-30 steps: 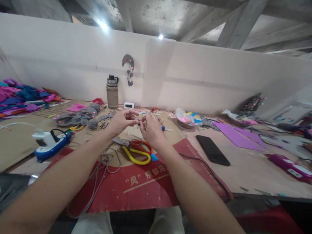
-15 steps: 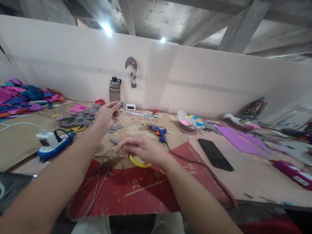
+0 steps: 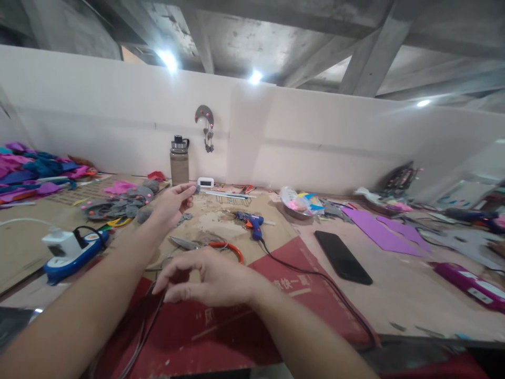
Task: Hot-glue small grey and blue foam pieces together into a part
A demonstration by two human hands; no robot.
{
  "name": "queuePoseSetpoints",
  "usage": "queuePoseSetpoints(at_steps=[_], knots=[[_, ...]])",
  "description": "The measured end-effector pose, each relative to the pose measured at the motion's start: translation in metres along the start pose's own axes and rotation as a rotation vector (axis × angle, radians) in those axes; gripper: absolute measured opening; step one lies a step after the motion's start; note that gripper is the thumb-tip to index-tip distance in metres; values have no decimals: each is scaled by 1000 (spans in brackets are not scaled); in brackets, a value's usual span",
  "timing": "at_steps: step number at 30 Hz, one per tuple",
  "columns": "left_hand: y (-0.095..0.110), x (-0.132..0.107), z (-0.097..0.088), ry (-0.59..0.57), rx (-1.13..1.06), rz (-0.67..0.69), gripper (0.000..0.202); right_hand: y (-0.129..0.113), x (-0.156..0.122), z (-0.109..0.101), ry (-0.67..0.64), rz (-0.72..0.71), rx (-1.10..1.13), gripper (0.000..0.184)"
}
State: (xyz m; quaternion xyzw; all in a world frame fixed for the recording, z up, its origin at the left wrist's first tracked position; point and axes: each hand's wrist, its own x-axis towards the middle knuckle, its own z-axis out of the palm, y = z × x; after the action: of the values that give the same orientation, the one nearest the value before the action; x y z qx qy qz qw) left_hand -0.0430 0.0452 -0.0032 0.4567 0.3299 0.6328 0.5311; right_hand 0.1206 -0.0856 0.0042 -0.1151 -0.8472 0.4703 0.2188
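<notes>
Main risks: snag + slip

L hand [image 3: 173,202] pinches a tiny grey fabric-like scrap [image 3: 198,189] btwn thumb & index, up over the bench [image 3: 398,302]'s far part. R hand [image 3: 205,279] is low, fingers half curled over the thin grey cord [image 3: 139,347]; can't tell if it grips any.

Cord could tangle b/c strands run loose & close tog., or catch on the red-handled metal scissors [image 3: 232,250] just beyond R hand. Scrap could drop: only its edge is held, w/ fingertips.

Orientation: scrap sticks out past L fingertips, away & to the right; long axis too small to tell. Cord's visible run goes lengthwise from near edge up to R fingertips, leaning right. Scissors lie roughly crosswise, blades pointing left.
</notes>
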Motion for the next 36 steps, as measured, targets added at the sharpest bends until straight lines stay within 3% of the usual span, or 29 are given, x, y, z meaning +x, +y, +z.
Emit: queuePoseSetpoints(at_steps=[4, 9, 15, 21, 26, 30, 33, 36], knots=[[-2, -2, 3, -13, 15, -25, 25, 4, 4, 4, 130, -23, -137, 15], [5, 5, -9, 64, -53, -8, 20, 18, 10, 13, 140, -92, -269, 17], [14, 12, -24, 153, -89, 10, 12, 41, 14, 39, 64, -219, -277, 13], [24, 13, -30, 212, -126, 70, 11, 41, 12, 49, -35, -214, -208, 11], [28, 15, -33, 195, -176, 85, 11, 42, 12, 40, 119, -227, -239, 9], [16, 15, -28, 155, -174, 54, 22, 42, 15, 37, 212, -201, -192, 15], [0, 9, -17, 100, -45, 8, 25, 39, 15, 36, 289, -174, -131, 21], [-13, -2, -2, 22, 118, 8, 27, 35, 13, 29, 453, -69, -107, 22]])
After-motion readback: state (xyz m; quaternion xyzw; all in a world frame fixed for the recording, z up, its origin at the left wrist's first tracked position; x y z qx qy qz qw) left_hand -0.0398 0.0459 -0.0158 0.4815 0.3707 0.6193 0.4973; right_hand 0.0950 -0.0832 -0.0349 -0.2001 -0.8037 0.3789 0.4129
